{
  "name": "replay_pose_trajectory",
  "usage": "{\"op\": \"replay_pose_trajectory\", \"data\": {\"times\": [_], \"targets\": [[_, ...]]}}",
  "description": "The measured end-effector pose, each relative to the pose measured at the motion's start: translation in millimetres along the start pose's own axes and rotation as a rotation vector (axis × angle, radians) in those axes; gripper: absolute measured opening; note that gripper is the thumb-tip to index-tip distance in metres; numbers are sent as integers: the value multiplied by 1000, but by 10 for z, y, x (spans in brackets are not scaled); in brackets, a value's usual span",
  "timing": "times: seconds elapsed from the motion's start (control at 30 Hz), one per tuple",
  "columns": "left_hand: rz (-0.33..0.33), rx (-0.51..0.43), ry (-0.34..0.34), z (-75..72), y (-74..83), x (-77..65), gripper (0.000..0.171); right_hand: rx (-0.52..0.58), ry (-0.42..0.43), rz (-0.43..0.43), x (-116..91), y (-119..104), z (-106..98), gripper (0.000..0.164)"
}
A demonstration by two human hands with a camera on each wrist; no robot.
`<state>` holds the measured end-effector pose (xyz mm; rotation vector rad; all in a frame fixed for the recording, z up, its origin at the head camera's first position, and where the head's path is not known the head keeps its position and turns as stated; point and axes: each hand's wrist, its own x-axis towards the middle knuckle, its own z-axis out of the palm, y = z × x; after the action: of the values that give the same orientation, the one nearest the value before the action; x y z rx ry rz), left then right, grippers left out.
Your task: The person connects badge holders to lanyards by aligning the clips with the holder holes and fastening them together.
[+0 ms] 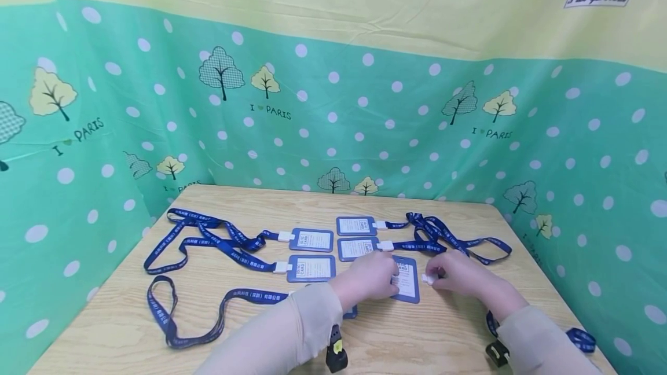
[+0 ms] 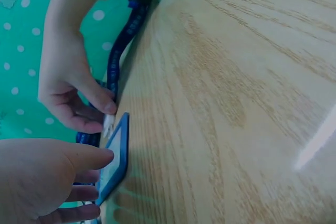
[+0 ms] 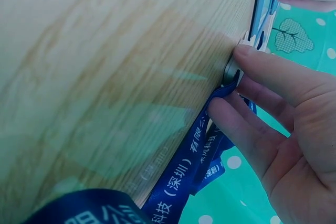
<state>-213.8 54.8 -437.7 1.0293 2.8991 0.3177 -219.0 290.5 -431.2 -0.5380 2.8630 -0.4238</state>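
My left hand (image 1: 371, 278) is over the left side of a blue-framed ID card holder (image 1: 410, 291) lying on the table. In the left wrist view its thumb and fingers are fairly straight at the holder; whether they touch it is hard to tell. Just right of that holder, my right hand (image 1: 464, 275) pinches the white clip (image 1: 428, 279) of a navy lanyard between thumb and fingers. The lanyard's printed strap (image 3: 176, 184) trails back from those fingers in the right wrist view. Between clip and holder the head view shows a small gap.
Two card holders with lanyards (image 1: 311, 240) lie at left, and two more (image 1: 356, 225) lie behind my hands. My left forearm partly hides another holder (image 1: 351, 312), near a lanyard loop (image 1: 224, 311). A polka-dot curtain (image 1: 333, 114) surrounds the wooden table (image 1: 114, 317).
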Motion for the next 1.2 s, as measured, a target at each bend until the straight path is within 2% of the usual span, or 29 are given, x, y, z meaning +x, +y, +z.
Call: {"op": "replay_pose_trajectory", "data": {"times": [0.53,0.67,0.9,1.2], "targets": [[16,95,-1,32,-8,-32,14,-1,4,6,4,7,11,20],[21,88,-8,27,-39,-42,13,-5,9,2,-3,5,8,20],[7,55,-42,-7,-78,-68,3,-1,19,4,-8,-2,11,20],[-6,18,-80,-32,-150,-88,17,-27,17,15,-15,-19,16,20]]}}
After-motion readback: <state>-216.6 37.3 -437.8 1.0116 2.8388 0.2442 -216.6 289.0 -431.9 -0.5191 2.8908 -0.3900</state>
